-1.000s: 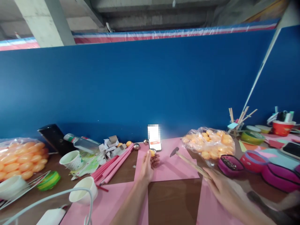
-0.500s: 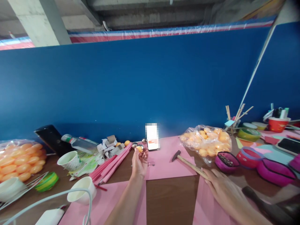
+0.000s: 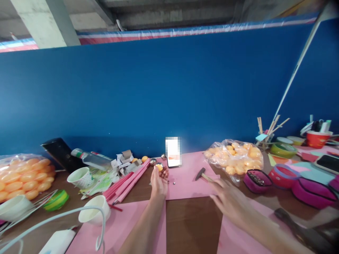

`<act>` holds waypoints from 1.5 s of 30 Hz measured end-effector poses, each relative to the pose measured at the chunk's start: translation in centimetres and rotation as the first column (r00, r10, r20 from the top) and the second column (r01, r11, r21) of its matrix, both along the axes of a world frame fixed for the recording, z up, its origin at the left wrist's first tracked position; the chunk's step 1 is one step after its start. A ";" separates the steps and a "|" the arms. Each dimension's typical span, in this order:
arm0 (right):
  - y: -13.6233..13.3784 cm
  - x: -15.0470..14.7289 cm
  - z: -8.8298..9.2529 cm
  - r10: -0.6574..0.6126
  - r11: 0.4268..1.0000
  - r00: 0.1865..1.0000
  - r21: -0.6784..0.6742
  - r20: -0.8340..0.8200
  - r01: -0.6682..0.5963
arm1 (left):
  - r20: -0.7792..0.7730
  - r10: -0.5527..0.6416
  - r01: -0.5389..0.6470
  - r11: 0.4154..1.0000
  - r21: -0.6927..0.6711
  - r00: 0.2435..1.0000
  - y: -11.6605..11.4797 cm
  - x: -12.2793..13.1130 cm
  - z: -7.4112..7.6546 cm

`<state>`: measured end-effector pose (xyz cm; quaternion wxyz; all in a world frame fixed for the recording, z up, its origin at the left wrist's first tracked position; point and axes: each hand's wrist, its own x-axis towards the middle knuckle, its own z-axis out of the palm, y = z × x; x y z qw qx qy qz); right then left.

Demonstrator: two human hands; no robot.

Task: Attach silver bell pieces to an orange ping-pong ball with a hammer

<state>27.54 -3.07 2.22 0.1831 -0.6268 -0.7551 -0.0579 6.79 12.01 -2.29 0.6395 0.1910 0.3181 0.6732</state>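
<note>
The main change is at the right hand (image 3: 229,197): half a second ago it lay over the near end of the hammer's handle, and now it is farther forward, close behind the head of the hammer (image 3: 200,173), covering most of the wood. Its fingers stretch over the handle with the thumb spread apart, so whether it truly grips cannot be told. The hammer has barely moved, its head low over the pink sheet (image 3: 188,189) near the tabletop's (image 3: 193,225) far edge, which suggests a change of hold rather than a blow. The left hand (image 3: 159,182) is curled, pinching a round yellow piece with a silvery rim (image 3: 159,167) between thumb and fingers, palm partly turned up. A second ago that piece was in front of the phone (image 3: 173,163); now it is left of it, just beside a silver ball (image 3: 153,162). That shift leaves a small shiny item (image 3: 174,183) in view on the sheet. Piece and tool remain apart, so the two do not seem to be at work together yet.
</note>
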 end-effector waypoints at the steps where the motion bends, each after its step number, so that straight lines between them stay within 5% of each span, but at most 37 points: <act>1: 0.8 -1.2 0.2 0.045 0.999 0.999 -0.003 -0.030 -0.046 | -0.006 0.008 -0.008 1.000 0.003 1.000 0.0 0.1 -0.1; 5: 4.8 -5.8 -0.5 0.124 0.985 0.986 -0.106 -0.113 -0.136 | -0.038 0.079 -0.079 0.997 0.008 0.996 0.0 0.1 -0.4; 10: 9.4 -9.7 -2.8 0.241 0.966 0.955 -0.056 -0.171 -0.253 | -0.104 0.191 -0.188 0.981 0.040 0.976 0.0 -0.4 -0.3; 16: 11.5 -11.6 -3.9 0.241 0.964 0.964 -0.087 -0.112 -0.252 | -0.228 0.216 -0.190 0.973 0.134 0.949 -0.2 -0.2 -0.4; 22: 11.7 -10.4 -4.3 0.252 0.961 0.963 -0.091 -0.091 -0.260 | -0.196 0.120 -0.106 0.991 0.081 0.973 -0.5 0.2 -0.2; 30: 10.9 -6.6 -4.7 0.211 0.974 0.959 -0.041 -0.187 -0.222 | -0.202 -0.223 0.245 0.965 0.095 0.954 -1.4 1.0 0.5; 37: 10.5 -5.2 -4.6 0.221 0.975 0.873 0.085 -0.435 -0.205 | -0.177 -0.296 0.312 0.947 0.073 0.939 -0.8 0.7 -0.4; 45: 9.3 -5.8 -4.0 0.170 0.985 0.967 0.019 -0.189 -0.170 | -0.236 -0.268 0.301 0.946 0.118 0.934 -1.3 0.7 0.1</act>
